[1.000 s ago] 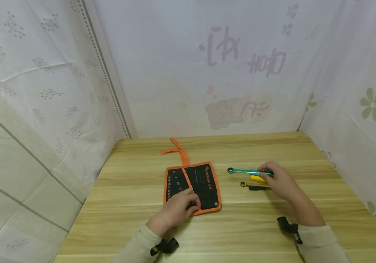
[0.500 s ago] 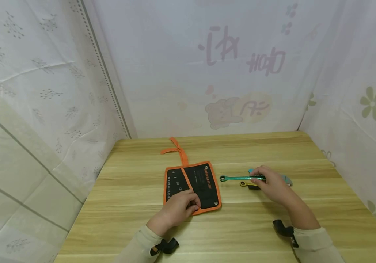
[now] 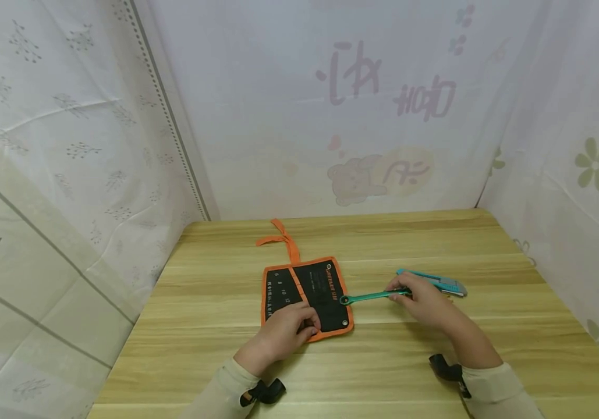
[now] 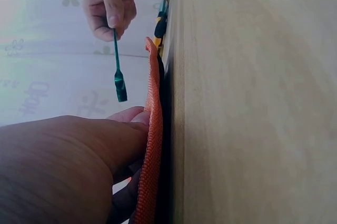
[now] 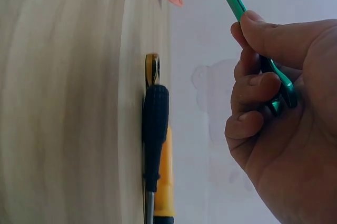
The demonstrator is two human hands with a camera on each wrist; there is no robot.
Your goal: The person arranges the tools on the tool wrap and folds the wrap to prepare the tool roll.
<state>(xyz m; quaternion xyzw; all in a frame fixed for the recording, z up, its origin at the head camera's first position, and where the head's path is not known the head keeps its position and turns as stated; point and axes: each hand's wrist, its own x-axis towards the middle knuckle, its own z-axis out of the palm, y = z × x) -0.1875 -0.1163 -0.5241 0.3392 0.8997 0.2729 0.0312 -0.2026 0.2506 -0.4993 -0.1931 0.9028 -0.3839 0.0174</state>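
A black tool pouch [image 3: 322, 291] with orange trim and printed sizes lies flat on the wooden table. My left hand [image 3: 284, 333] rests over its near part, thumb and forefinger pinching the orange edge [image 4: 151, 145]. A shiny green ratchet wrench [image 3: 371, 297] is in my right hand [image 3: 421, 301], its ring end pointing left and overlapping the pouch's right border in the head view. In the right wrist view my fingers curl round the wrench's open end [image 5: 284, 90]. The left wrist view has the wrench raised off to the side of the pouch.
Behind my right hand lies a teal utility knife [image 3: 448, 285]. Low in the right wrist view are a black-handled screwdriver [image 5: 154, 134], a yellow handle [image 5: 166, 182] and a gold ratchet wrench [image 5: 152, 67]. Orange ties [image 3: 290, 244] extend from the pouch's far edge.
My right hand has carried the green wrench leftward and nearer, bringing its ring end to the pouch's right border. This uncovers the teal utility knife. My left hand keeps its place.
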